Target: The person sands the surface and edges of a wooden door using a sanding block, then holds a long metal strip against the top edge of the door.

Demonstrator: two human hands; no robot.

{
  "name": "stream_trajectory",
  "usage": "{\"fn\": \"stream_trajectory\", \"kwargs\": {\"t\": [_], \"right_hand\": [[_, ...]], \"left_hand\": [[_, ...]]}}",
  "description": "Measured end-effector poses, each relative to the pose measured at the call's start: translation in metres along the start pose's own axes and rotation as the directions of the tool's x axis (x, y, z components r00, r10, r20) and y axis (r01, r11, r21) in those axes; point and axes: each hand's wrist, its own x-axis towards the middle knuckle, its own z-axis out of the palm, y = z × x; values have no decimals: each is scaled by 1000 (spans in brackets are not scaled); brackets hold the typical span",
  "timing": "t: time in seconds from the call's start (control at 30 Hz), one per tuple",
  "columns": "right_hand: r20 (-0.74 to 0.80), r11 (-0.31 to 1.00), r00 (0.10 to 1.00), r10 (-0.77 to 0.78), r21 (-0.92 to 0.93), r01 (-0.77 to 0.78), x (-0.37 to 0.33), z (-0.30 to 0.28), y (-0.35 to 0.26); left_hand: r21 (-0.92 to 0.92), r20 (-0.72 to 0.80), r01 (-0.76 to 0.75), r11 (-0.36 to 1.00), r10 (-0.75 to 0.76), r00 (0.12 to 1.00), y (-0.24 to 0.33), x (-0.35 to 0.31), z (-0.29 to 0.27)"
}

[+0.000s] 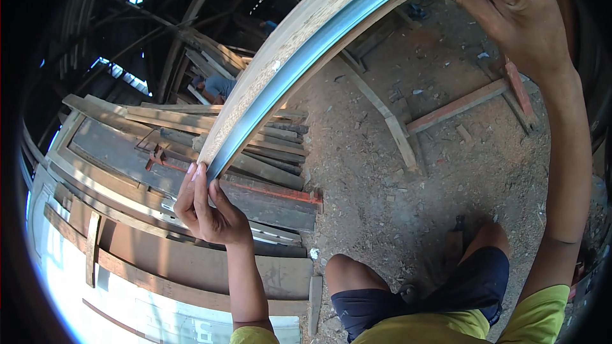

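A long wooden strip point(288, 50) is raised in front of me, running from lower left to upper right. Its pale edge looks rough-grained, and a smooth, shiny bluish band point(290, 76) runs along its length; whether this is metal or a lit groove I cannot tell. The fingertips and thumb of my left hand point(213, 210) pinch its lower end. My right hand point(510, 13) grips the upper end between thumb and fingers, partly beyond the top of the picture. The strip seems curved, though the lens bends edges here.
Stacked planks point(274, 146) lie at left, with an orange-red bar point(274, 190) across them. A timber frame point(459, 105) rests on the dusty, chip-strewn ground point(370, 172) at right. Farther back, a person in a blue-grey top point(220, 86) bends among boards.
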Motion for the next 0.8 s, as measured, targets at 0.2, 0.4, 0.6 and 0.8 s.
{"fn": "stream_trajectory", "kwargs": {"t": [0.2, 0.4, 0.6, 0.8], "right_hand": [[7, 999, 1000, -23, 45, 23, 0, 2, 3], [-37, 988, 995, -88, 121, 92, -9, 14, 24], [1, 991, 996, -92, 93, 92, -10, 13, 20], [67, 996, 996, -63, 61, 59, -10, 15, 11]], "left_hand": [[-1, 1, 28, 1000, -28, 1000, 1, 0, -3], [5, -12, 26, 1000, -26, 1000, -1, -3, 0], [-25, -5, 40, 999, -40, 999, -2, -5, 1], [30, 6, 37, 999, -37, 999, -2, -5, -4]]}}
